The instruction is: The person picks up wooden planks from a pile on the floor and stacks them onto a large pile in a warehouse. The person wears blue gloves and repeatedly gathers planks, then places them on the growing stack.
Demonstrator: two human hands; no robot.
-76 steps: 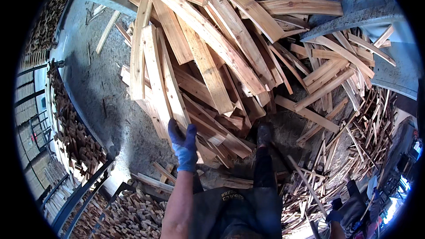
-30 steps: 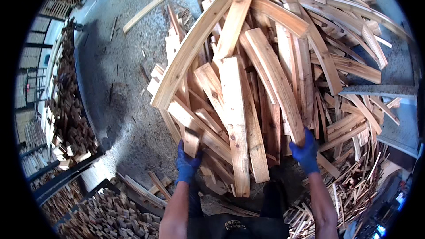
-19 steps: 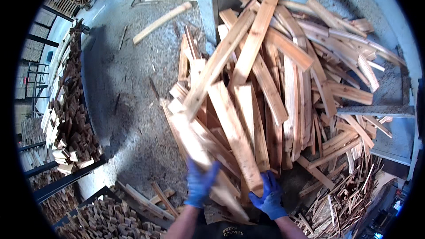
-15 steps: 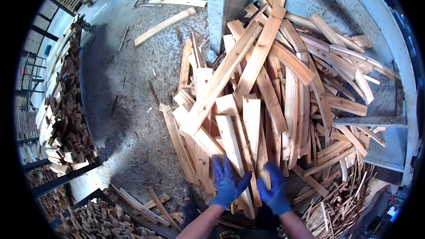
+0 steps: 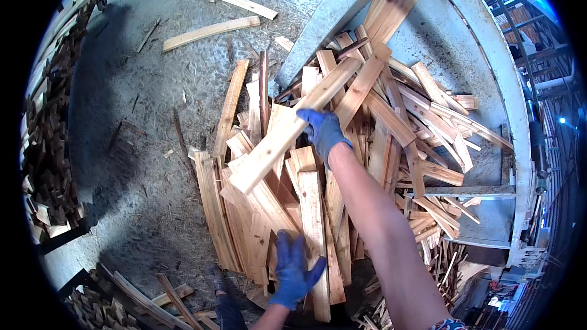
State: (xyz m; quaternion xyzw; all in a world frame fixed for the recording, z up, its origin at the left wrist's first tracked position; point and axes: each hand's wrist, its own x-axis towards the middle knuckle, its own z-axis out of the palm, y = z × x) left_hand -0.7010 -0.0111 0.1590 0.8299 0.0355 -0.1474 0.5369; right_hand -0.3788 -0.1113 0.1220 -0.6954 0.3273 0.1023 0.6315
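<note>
Since the long plank (image 5: 274, 145) lies slantwise atop the wood pile (image 5: 392, 120), apparently easy to reach, your right hand (image 5: 324, 130) rests curled over its edge, tightness unclear, while your left hand (image 5: 291, 272), spread wide, grasps nothing beside a lower board (image 5: 312, 208).

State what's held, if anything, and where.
Right grip is on the long plank near mid-length; firm hold unclear. Left grip is open over boards, holding nothing.

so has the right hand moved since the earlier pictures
Yes: the right hand has moved forward over the wood pile, closer to the metal beam.
</note>
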